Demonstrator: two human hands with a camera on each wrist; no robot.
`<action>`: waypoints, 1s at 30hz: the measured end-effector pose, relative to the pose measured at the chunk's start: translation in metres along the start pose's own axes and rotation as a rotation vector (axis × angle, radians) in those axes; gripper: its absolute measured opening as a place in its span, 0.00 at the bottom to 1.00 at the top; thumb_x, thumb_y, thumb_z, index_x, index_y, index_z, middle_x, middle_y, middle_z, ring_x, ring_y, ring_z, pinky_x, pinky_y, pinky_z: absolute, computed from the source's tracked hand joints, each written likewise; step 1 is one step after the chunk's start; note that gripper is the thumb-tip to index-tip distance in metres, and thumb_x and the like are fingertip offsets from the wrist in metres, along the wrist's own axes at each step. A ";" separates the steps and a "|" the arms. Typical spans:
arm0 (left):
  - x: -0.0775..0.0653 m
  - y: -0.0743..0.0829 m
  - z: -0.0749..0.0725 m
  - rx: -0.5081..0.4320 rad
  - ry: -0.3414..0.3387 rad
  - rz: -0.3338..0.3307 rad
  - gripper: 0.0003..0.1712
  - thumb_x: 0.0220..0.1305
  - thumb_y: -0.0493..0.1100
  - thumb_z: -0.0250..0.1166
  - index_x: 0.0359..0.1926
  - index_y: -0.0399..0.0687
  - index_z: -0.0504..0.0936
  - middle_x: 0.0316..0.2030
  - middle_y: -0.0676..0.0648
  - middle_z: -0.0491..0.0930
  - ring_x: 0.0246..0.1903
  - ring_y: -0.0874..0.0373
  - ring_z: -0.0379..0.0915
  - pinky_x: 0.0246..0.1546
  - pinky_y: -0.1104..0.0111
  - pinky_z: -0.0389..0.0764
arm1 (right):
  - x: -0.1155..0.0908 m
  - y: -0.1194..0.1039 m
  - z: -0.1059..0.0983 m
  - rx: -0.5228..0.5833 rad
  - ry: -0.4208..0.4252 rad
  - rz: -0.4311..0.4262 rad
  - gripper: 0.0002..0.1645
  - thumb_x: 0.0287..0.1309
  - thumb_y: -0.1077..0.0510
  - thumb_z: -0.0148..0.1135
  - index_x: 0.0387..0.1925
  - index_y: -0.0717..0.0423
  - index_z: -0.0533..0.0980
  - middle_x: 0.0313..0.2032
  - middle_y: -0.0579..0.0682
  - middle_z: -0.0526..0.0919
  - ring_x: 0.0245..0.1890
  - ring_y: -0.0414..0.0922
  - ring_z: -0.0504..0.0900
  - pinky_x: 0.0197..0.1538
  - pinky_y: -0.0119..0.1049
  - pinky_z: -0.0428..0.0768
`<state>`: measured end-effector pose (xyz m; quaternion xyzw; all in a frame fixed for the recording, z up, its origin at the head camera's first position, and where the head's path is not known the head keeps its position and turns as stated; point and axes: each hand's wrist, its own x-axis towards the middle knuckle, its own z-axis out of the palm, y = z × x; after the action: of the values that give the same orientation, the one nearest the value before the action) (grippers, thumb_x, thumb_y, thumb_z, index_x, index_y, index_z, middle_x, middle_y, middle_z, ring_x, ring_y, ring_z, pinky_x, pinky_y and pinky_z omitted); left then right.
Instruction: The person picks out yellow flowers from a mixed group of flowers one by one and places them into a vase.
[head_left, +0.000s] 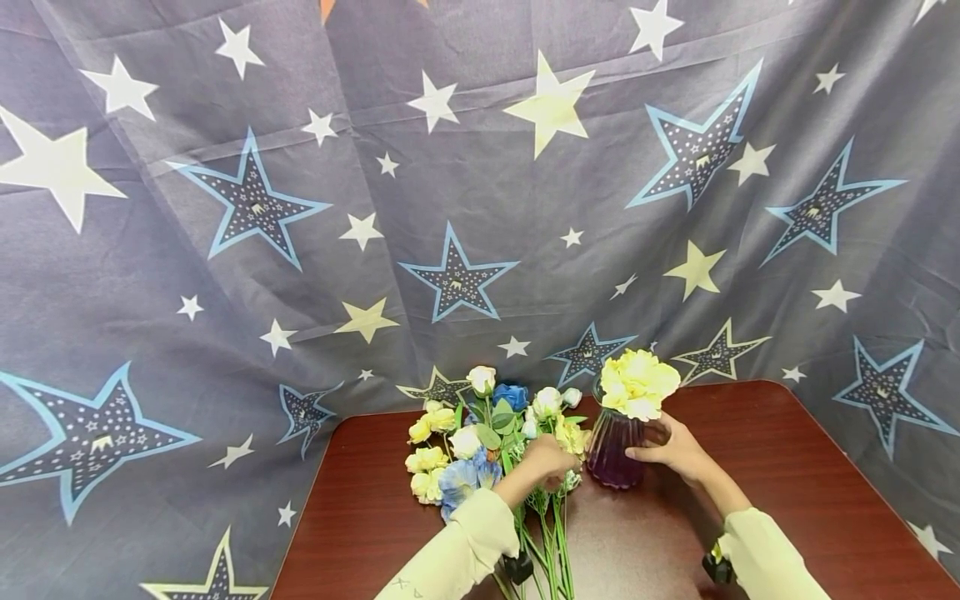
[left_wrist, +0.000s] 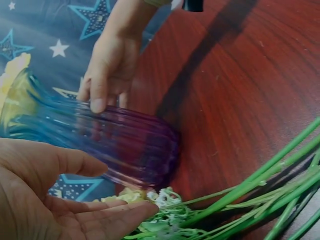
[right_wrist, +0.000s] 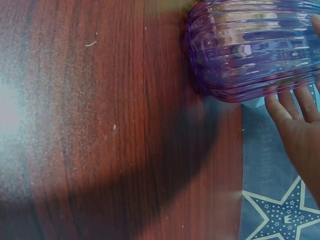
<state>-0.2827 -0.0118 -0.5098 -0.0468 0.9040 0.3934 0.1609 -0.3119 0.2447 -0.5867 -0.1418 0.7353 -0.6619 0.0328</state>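
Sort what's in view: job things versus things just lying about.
In the job:
vase, held by right hand
yellow flower at its mouth
loose flowers, near left hand

Not in it:
small pale scrap on table
starry cloth hanging behind

Passage, lower right of head view: bare counter [head_left: 832,475], right of the right hand [head_left: 681,452]. Passage, lower centre: bare counter between stems [head_left: 551,550] and right sleeve [head_left: 767,550]. Obstacle, left of that: flowers [head_left: 459,483], left hand [head_left: 550,461] over them. Obstacle, right of centre: 1 gripped vase [head_left: 613,454], yellow bloom [head_left: 639,383] at its mouth. Barrier, behind counter: 1 star-printed cloth [head_left: 480,192].
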 end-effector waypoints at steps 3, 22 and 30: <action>-0.001 -0.002 0.004 0.026 0.008 -0.007 0.22 0.55 0.37 0.74 0.15 0.45 0.69 0.11 0.48 0.72 0.19 0.45 0.85 0.28 0.59 0.89 | 0.000 -0.001 0.000 -0.001 0.000 0.004 0.48 0.51 0.69 0.75 0.70 0.74 0.61 0.60 0.64 0.78 0.51 0.30 0.83 0.54 0.28 0.83; -0.006 -0.016 0.021 0.072 0.023 0.020 0.22 0.50 0.32 0.72 0.11 0.45 0.69 0.22 0.33 0.85 0.20 0.42 0.86 0.23 0.59 0.88 | -0.001 0.001 0.000 -0.006 0.008 0.024 0.47 0.50 0.69 0.76 0.69 0.72 0.62 0.60 0.65 0.78 0.51 0.31 0.83 0.54 0.27 0.82; -0.003 -0.020 0.023 0.016 0.003 0.005 0.22 0.51 0.32 0.72 0.11 0.45 0.69 0.22 0.32 0.85 0.19 0.42 0.86 0.24 0.57 0.88 | 0.000 0.000 0.000 -0.021 0.011 0.014 0.47 0.50 0.68 0.76 0.69 0.72 0.62 0.59 0.62 0.79 0.51 0.30 0.83 0.54 0.27 0.82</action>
<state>-0.2695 -0.0087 -0.5370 -0.0440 0.9074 0.3865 0.1589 -0.3120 0.2445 -0.5861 -0.1333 0.7435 -0.6546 0.0317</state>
